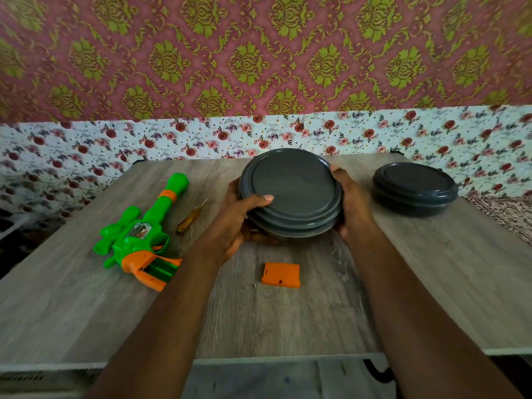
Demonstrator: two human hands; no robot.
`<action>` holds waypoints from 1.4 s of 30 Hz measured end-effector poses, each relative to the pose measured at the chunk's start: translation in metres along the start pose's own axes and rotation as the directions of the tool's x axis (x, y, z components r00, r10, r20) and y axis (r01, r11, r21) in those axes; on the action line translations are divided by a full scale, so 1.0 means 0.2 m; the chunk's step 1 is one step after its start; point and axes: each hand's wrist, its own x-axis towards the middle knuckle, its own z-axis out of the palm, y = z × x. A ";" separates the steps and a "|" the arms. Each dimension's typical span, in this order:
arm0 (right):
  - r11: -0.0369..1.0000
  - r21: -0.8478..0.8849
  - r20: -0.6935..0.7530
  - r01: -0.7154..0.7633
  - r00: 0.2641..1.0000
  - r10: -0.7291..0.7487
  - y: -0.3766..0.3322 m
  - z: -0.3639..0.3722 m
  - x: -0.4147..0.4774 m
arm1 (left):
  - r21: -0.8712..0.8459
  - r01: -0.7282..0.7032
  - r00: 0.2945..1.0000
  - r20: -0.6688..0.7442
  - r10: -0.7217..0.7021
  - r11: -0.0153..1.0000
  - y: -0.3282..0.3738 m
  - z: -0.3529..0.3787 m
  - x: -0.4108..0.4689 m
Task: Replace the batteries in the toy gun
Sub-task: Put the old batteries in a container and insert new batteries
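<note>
A green and orange toy gun lies on the table at the left, its grip open toward me. Its orange battery cover rests flat in the middle, with a tiny screw just to its left. A screwdriver with an amber handle lies beside the gun's barrel. My left hand and my right hand grip a round dark grey lidded container from both sides, holding it tilted just above the table. My left thumb lies on the lid's rim. No batteries are visible.
A second dark grey lidded container stands at the back right of the wooden table. A floral-papered wall rises right behind the table. The table's front edge is near me, with a grey ledge below it.
</note>
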 end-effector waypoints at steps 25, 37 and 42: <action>0.903 -0.417 0.018 0.105 0.994 -0.108 0.11 0.01 0.17 | 0.449 -0.003 0.912 -0.366 0.187 0.894 -0.12 -0.03 0.30; 0.567 -0.796 0.133 0.212 0.975 -0.179 0.08 0.07 0.44 | 0.514 0.072 0.947 -0.303 0.102 0.855 -0.11 -0.06 0.62; 0.308 -0.877 0.251 0.368 0.899 -0.359 -0.02 -0.04 0.25 | 0.628 0.102 0.945 -0.303 0.121 0.772 -0.10 0.01 0.58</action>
